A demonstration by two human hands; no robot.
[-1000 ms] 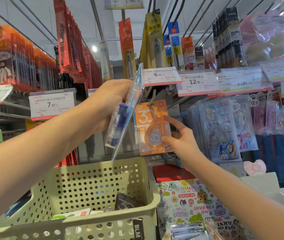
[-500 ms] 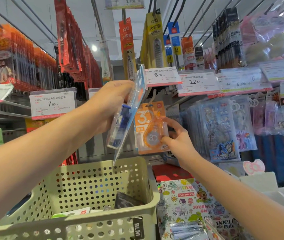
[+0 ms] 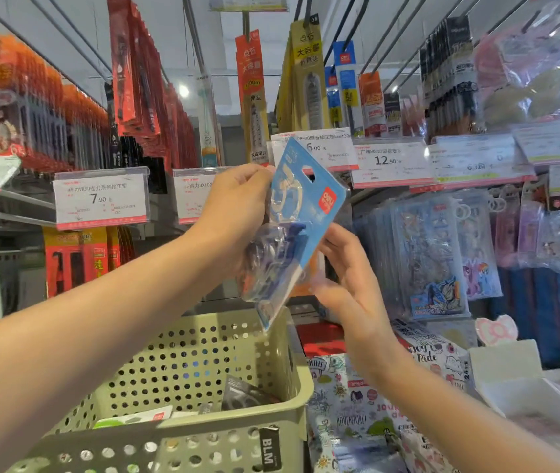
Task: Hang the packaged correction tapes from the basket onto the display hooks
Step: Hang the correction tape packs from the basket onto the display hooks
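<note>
The left hand (image 3: 234, 213) pinches a blue-carded correction tape pack (image 3: 300, 227) by its upper left edge, thumb and fingers closed on the card and blister, holding it up in front of the display just above the far rim of the green perforated basket (image 3: 203, 363). The pack is tilted: its long axis runs from the upper left, near the 6.00 price tag (image 3: 312, 148), down toward the basket, and the hang hole (image 3: 308, 173) sits at the upper end, just below that tag. The right hand (image 3: 350, 288) is open, fingers loosely spread, its fingertips touching or nearly touching the pack's lower right edge as though steadying it; which of the two I cannot tell. A sliver of an orange pack (image 3: 312, 268) shows behind the blue one, seemingly already hanging there. The hook itself is hidden behind the pack and the tag, so its tip cannot be placed exactly; it probably lies straight behind the hang hole and a little deeper into the shelf. The coming move likely turns on squaring the card upright so the hole faces the hook end, then pushing it away from the body. The left hand carries the pack and is nearer the hole; the right can guide the bottom. More packs remain in the basket.
</note>
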